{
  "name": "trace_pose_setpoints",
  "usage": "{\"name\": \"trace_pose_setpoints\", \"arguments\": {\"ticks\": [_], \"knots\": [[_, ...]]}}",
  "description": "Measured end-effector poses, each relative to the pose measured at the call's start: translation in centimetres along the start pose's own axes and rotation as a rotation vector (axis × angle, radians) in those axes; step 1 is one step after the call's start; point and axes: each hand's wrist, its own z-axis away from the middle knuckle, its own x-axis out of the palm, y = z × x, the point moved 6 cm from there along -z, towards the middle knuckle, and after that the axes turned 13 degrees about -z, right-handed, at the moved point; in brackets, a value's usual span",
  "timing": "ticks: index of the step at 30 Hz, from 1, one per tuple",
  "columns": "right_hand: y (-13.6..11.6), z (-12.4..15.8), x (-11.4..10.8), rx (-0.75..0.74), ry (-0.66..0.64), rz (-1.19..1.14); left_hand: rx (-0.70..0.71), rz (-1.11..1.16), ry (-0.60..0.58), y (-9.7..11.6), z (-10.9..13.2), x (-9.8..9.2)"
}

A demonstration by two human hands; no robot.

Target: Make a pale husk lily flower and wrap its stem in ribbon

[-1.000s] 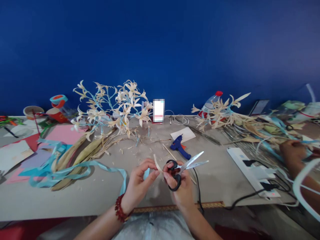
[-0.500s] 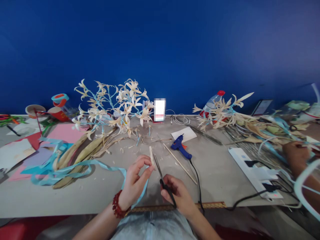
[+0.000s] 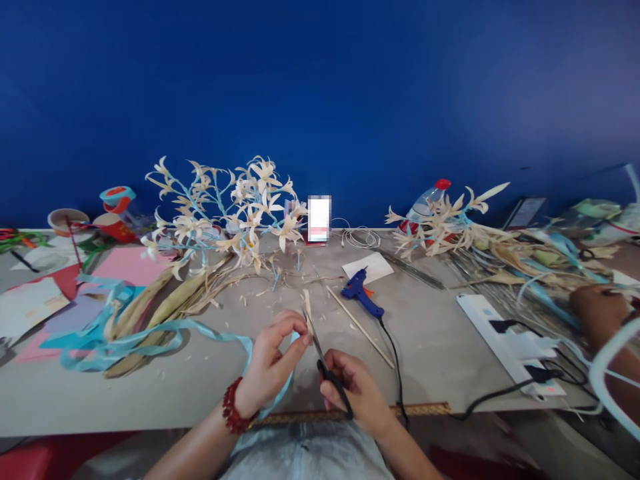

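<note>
My left hand (image 3: 270,367), with a red bead bracelet at the wrist, pinches a thin pale strip of dried leaf (image 3: 307,305) upright between thumb and fingers. A light blue ribbon (image 3: 150,337) runs under this hand. My right hand (image 3: 357,393) grips black-handled scissors (image 3: 325,367), their blades pointing up and left against the strip's lower part. Both hands hover over the near edge of the grey table (image 3: 200,387).
A blue glue gun (image 3: 361,295) with black cord and a wooden stick (image 3: 360,327) lie just beyond my hands. Pale handmade flowers on blue stems (image 3: 225,213) stand behind. A white power strip (image 3: 505,340) sits right; another person's hand (image 3: 597,310) works at the far right.
My right hand turned the scissors from pointing right with open blades to pointing up-left at the strip. My left hand has raised the strip upright.
</note>
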Motion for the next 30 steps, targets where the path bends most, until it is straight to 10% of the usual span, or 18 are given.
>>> {"name": "trace_pose_setpoints", "arguments": {"ticks": [30], "knots": [[0.29, 0.04, -0.02, 0.025, 0.037, -0.051, -0.071, 0.191, -0.047, -0.94, -0.31, 0.14]]}}
